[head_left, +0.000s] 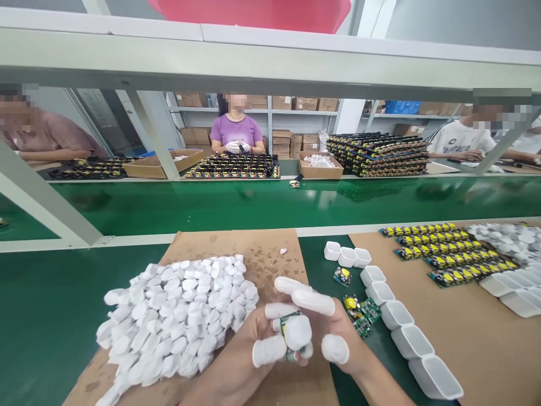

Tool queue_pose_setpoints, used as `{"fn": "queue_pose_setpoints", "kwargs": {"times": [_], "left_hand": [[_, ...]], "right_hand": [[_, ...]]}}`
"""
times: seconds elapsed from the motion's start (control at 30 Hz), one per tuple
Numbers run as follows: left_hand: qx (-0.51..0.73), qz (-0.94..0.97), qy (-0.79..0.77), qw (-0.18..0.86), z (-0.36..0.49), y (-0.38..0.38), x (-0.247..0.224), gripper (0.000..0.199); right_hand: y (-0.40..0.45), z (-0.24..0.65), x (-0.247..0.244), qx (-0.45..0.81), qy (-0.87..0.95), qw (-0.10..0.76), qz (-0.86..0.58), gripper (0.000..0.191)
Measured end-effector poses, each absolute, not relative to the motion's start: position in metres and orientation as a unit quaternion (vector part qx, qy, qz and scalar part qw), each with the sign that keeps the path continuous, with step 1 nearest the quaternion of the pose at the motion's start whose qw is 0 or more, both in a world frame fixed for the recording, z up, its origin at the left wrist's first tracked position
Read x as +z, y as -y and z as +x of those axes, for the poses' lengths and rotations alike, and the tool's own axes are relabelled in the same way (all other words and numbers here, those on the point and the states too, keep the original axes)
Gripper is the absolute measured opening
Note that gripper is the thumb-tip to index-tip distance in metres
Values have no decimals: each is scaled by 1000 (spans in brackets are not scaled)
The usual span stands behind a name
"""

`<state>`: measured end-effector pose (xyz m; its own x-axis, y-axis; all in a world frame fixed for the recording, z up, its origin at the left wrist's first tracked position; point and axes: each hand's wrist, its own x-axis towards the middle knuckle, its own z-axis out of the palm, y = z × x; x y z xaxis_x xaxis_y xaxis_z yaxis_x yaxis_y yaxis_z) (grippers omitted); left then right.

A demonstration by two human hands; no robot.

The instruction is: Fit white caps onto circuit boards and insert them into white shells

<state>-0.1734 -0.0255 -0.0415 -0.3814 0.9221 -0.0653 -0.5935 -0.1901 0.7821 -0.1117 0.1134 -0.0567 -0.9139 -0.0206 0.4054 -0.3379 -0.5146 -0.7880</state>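
My left hand (257,334), with white finger cots on its fingers, is closed around a small circuit board (291,356). A flat white piece (297,331) covers the yellow part of that board. Close by on the right, my right hand (338,327) has its thumb and cotted fingers apart, and nothing shows between them. Left of my hands lies a large heap of similar white pieces (181,310) on a brown cardboard sheet (270,248). Several loose circuit boards (359,313) rest on the green bench just right of my right hand.
White plastic cups (396,314) form a line at the right. Beyond them are rows of boards (456,251) and more white pieces (511,239) on cardboard. A green conveyor belt (253,203) runs across, with co-workers (236,128) behind it. A shelf beam (270,56) spans overhead.
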Motion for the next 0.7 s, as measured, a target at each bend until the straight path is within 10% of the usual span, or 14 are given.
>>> {"fn": "queue_pose_setpoints", "kwargs": {"times": [0.7], "left_hand": [[742, 190, -372, 525, -170, 23, -46, 27]], "right_hand": [[-99, -116, -61, 787, 561, 183, 179, 26]]}}
